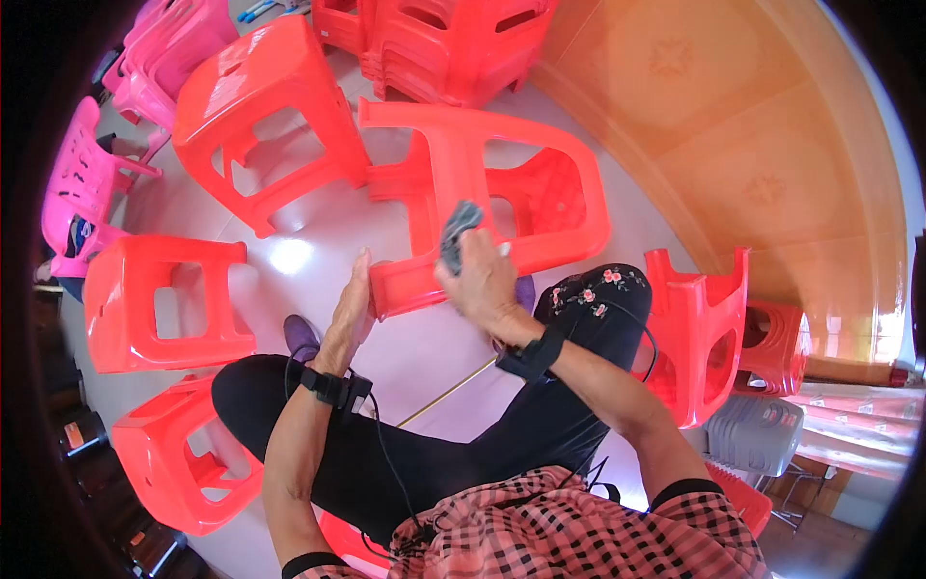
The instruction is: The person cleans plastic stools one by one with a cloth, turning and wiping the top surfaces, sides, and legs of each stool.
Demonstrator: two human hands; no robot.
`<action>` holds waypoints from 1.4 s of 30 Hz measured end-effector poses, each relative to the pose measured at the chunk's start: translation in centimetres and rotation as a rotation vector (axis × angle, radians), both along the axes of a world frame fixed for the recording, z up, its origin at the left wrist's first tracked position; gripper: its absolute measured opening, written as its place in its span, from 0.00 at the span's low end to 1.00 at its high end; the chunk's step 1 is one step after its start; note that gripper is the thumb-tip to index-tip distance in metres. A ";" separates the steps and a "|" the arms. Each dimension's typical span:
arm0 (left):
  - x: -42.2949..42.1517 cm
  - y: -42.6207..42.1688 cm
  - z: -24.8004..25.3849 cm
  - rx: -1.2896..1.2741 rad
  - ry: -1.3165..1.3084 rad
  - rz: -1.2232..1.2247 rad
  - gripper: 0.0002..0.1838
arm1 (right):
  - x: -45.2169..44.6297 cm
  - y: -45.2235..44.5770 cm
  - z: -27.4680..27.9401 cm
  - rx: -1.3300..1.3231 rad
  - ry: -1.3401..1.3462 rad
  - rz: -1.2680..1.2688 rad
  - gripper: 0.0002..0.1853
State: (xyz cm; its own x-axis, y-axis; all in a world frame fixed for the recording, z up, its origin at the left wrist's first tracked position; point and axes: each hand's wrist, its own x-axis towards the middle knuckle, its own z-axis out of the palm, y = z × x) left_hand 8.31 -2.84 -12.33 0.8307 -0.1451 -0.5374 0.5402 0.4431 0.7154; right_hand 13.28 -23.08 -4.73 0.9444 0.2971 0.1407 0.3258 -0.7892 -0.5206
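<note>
A red plastic stool (pixel 453 154) lies on its side in front of me, its legs pointing left. My right hand (pixel 482 280) is closed around a crumpled grey cloth (pixel 460 236), which is over the stool's near side rail. My left hand (pixel 355 304) is held edge-up with its fingers stretched out, beside the end of the stool's near leg. It seems to touch that leg end; its palm side is partly hidden.
Red stools stand at left (pixel 121 304), upper left (pixel 251 72) and right (pixel 685 338). Stacked red stools (pixel 434 48) are at the back. Pink chairs (pixel 82 183) line the far left. A tan tiled wall (pixel 714 145) rises at right. Thin cables run from my wrist straps.
</note>
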 end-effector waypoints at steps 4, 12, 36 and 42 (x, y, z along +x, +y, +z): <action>-0.7 -1.3 1.8 -0.095 -0.041 -0.025 0.36 | -3.3 5.1 0.6 0.065 0.143 0.235 0.18; -0.7 -2.2 2.6 0.011 -0.033 0.255 0.32 | 0.0 3.3 0.3 0.329 0.180 0.381 0.19; -2.1 -4.6 2.9 0.235 -0.143 -0.021 0.15 | 16.3 1.6 0.4 -0.147 0.184 0.039 0.23; -2.1 -4.7 1.8 0.170 -0.224 0.016 0.15 | 6.3 -2.9 0.4 -0.173 -0.087 0.117 0.20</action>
